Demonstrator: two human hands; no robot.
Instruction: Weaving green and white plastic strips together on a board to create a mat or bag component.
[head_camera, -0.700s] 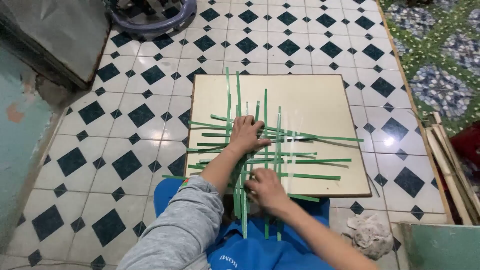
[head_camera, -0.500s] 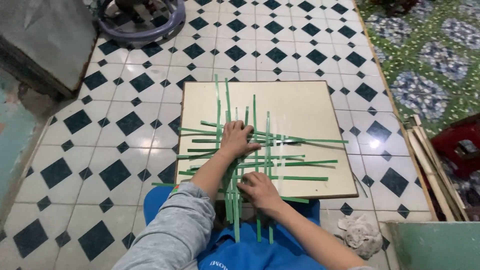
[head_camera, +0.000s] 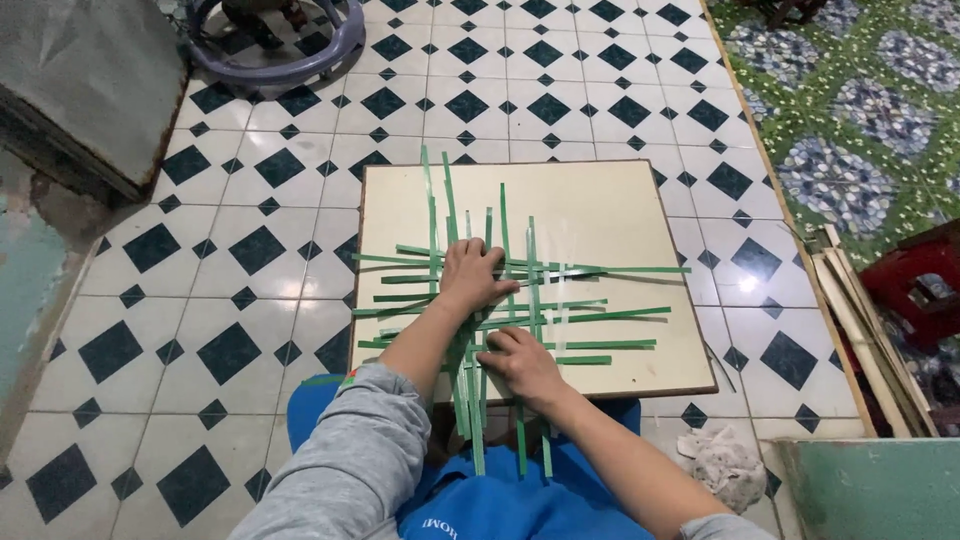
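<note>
A cream square board (head_camera: 600, 215) lies on the tiled floor in front of me. Several green strips (head_camera: 610, 316) cross one another on it, some running across and some towards my lap. My left hand (head_camera: 473, 275) lies flat on the crossing, fingers spread, pressing the strips down. My right hand (head_camera: 521, 361) rests nearer the board's front edge with its fingertips on the strips. Whether it pinches one strip I cannot tell. The near ends of the upright strips hang over my blue clothing (head_camera: 500, 495).
A round purple-rimmed frame (head_camera: 330, 55) stands at the back left, beside a grey slab (head_camera: 80, 90). Wooden slats (head_camera: 860, 330) and a red stool (head_camera: 915, 285) lie to the right, by a green patterned mat (head_camera: 860, 110). A crumpled rag (head_camera: 725, 465) sits near my right arm.
The view has shifted so the board sits a little further left and lower in frame. Both hands stay pressed on the strips in nearly the same places.
</note>
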